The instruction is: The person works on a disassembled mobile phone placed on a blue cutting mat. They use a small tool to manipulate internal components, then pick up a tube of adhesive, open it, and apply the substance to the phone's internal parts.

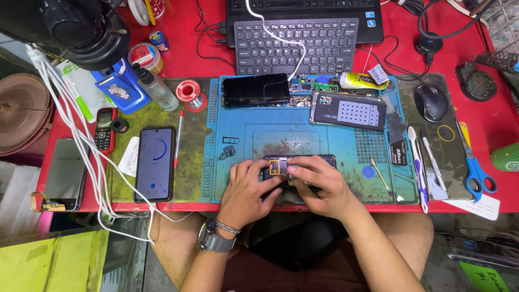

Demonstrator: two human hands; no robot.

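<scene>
Head camera looks down on an opened dark phone lying with its long axis left to right on the blue repair mat, at the near edge of the red desk. Left hand and right hand both curl closed on it from either end, equally near.

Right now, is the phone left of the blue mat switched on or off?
On: the phone lies flat, its screen lit with a blue arc graphic.

There were five phones, two keyboards, one mouse, one pair of scissors, one solder spool, and two hands.
</scene>
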